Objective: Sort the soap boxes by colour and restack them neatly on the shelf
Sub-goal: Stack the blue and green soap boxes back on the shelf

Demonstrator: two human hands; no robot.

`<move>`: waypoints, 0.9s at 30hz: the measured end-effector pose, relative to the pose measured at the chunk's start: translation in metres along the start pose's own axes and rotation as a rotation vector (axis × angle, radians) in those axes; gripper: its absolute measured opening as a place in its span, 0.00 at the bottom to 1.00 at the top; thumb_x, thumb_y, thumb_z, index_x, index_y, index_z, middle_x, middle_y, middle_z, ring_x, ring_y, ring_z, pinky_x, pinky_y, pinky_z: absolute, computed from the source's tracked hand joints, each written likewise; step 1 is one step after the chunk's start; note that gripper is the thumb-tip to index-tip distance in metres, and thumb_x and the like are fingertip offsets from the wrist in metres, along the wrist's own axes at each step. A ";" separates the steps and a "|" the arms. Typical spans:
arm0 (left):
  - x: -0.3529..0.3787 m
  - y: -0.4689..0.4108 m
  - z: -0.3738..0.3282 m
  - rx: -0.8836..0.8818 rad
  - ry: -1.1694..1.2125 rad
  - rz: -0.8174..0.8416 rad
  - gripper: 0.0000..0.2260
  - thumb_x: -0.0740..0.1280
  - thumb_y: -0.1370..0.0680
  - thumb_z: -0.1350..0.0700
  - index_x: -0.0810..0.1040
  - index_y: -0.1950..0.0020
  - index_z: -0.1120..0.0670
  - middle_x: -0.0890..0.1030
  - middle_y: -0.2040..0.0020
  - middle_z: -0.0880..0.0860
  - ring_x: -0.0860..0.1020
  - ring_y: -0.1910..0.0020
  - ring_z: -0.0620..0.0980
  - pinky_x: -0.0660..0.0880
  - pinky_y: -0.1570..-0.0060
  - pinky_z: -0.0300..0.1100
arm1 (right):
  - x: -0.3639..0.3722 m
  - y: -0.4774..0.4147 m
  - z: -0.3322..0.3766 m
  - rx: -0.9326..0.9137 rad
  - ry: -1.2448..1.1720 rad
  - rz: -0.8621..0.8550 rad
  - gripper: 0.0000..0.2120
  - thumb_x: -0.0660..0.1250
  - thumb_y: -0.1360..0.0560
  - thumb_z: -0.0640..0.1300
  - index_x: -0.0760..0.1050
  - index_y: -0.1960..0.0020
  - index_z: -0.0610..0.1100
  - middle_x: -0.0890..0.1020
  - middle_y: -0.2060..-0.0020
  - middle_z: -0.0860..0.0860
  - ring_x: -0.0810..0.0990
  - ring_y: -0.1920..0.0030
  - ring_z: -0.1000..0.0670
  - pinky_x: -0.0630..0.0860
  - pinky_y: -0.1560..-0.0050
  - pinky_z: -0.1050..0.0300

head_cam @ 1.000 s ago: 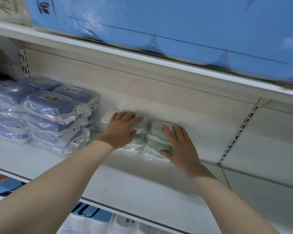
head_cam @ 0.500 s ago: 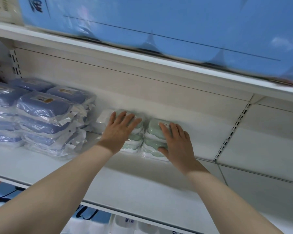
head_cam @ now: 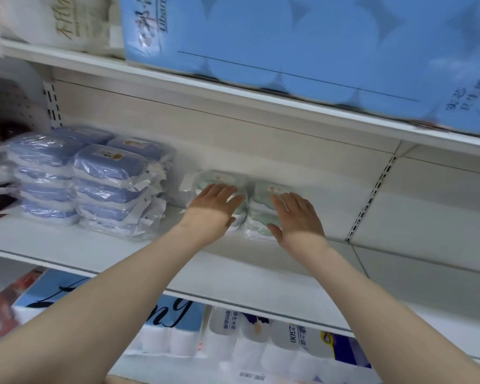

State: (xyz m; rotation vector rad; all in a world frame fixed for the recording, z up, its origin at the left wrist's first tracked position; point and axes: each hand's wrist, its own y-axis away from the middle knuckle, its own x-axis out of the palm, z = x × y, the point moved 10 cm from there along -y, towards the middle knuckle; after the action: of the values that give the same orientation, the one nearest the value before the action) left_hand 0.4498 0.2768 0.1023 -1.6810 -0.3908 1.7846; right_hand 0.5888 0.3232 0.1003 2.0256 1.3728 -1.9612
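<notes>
Left hand (head_cam: 214,206) and right hand (head_cam: 294,214), fingers straight and gripping nothing, rest flat on two adjoining stacks of pale green film-wrapped soap boxes (head_cam: 263,189) at the rear of the white shelf (head_cam: 122,250), right of the blue film-wrapped soap boxes (head_cam: 108,167); probably light, rigid, slippery-wrapped, so best held by the side walls.

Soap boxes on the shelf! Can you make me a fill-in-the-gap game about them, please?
1. The left hand and the right hand rest on the middle stacks, whose soap boxes are pale ____.
2. The taller stacks to their left hold ____ soap boxes.
3. The middle stacks number ____, standing side by side.

Missing words: green, blue, two.
</notes>
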 end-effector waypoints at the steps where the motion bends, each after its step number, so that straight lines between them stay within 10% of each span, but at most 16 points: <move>1: -0.007 0.005 -0.003 -0.006 0.000 0.006 0.25 0.80 0.38 0.54 0.81 0.43 0.54 0.80 0.43 0.55 0.79 0.46 0.59 0.77 0.48 0.49 | -0.007 0.007 0.005 -0.010 0.008 -0.019 0.31 0.76 0.32 0.50 0.73 0.33 0.41 0.78 0.42 0.42 0.76 0.40 0.38 0.73 0.40 0.45; 27: 0.020 0.245 -0.125 0.197 0.260 0.149 0.17 0.69 0.24 0.50 0.76 0.37 0.53 0.79 0.42 0.54 0.76 0.48 0.57 0.73 0.50 0.51 | 0.020 0.309 0.128 -0.010 -0.077 0.268 0.26 0.68 0.26 0.49 0.71 0.31 0.39 0.77 0.41 0.42 0.75 0.40 0.40 0.70 0.38 0.45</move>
State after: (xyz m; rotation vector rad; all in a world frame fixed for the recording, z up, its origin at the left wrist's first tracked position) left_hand 0.5099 0.0796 -0.0810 -1.8069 0.0237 1.6189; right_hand 0.6577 0.0734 -0.1118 1.9850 1.0312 -1.8896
